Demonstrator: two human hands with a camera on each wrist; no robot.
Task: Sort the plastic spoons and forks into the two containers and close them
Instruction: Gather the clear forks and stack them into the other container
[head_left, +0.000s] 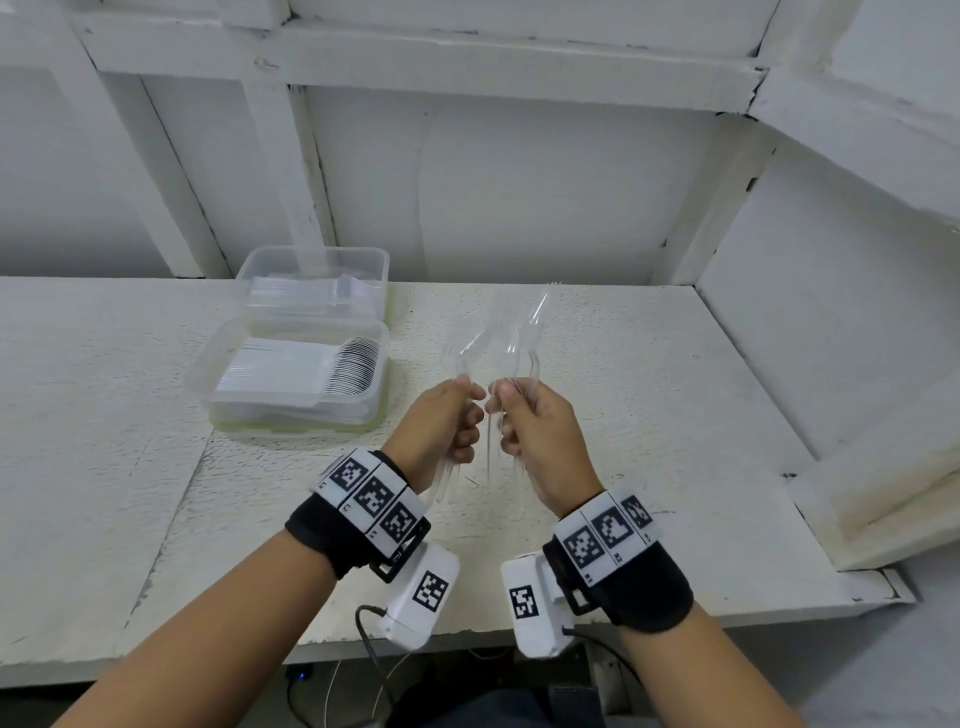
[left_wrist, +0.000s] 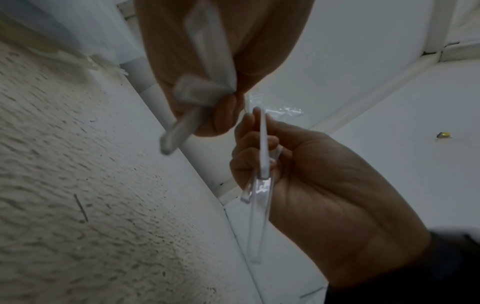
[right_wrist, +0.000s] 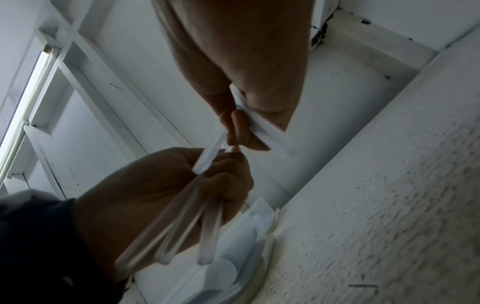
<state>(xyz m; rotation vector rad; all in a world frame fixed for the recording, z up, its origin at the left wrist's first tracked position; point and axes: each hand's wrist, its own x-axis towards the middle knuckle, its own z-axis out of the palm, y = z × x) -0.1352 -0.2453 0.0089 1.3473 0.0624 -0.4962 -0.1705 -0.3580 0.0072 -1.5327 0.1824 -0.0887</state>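
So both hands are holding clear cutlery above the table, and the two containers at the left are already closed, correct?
Not quite. Both containers are open, lids off, stacked cutlery visible inside, as the head view shows. The left hand and right hand do hold clear cutlery above the table.

Both hands (head_left: 485, 423) raised, fingers curled, nearly touching

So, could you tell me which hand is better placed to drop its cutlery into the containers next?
Probably the left hand: the two open containers sit on the table's left side, nearer to it, and it already grips clear cutlery. The right hand would have to cross over.
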